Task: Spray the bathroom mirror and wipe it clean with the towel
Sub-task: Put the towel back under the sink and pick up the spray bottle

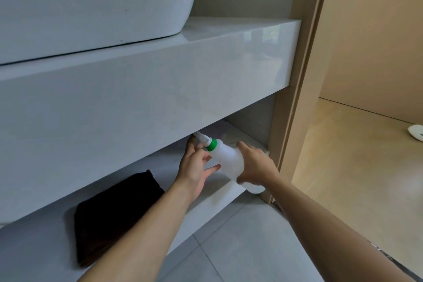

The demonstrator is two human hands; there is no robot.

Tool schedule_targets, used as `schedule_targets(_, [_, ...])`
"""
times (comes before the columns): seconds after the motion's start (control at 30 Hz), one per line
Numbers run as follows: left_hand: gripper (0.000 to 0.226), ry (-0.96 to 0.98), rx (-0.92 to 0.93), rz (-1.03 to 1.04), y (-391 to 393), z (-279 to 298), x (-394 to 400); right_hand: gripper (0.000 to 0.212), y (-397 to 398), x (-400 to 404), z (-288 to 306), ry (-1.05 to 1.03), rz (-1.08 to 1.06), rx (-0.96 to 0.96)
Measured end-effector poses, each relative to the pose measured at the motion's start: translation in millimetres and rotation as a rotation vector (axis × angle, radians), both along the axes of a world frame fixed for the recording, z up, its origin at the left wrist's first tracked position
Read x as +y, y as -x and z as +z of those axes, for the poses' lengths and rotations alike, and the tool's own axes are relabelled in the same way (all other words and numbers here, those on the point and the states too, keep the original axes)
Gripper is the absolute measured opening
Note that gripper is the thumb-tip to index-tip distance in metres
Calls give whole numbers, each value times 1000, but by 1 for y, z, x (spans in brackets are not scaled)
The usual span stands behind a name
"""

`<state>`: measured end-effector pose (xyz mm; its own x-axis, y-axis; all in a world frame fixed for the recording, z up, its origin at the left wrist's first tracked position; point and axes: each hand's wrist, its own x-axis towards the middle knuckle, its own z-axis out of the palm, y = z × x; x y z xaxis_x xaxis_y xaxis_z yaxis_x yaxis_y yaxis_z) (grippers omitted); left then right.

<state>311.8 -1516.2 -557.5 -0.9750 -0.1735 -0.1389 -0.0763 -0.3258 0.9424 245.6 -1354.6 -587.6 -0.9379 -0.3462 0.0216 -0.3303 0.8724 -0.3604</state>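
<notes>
With the right hand (254,162) wrapped round the spray bottle (229,159) and the left hand (196,165) loose-fingered beside its neck, draw it level off the shelf (206,204), clearing the overhang.

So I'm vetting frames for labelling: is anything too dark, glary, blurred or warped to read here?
Head view: the dark towel sits in shade on the lower shelf, its folds unreadable; soft glare on the glossy counter front; the spray bottle, gripped by the right hand, has a smeared base; the left hand is slightly soft; wide-angle bowing curves the door frame.
</notes>
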Motion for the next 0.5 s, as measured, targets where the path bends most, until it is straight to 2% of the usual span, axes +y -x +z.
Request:
schedule_targets(0.13, [49, -69, 25, 68, 5, 0, -15, 88, 11, -22, 13, -59, 16, 72])
schedule_targets(0.27, [41, -105, 103, 147, 0, -1, -30, 86, 19, -55, 14, -54, 59, 130])
schedule_targets(0.4, [29, 17, 146, 240, -4, -1, -55, 89, 24, -94, 10, 40, 142, 98])
schedule_targets(0.5, [29, 165, 112, 337, 3, 0, -73, 95, 25, -122, 12, 168, 180, 17])
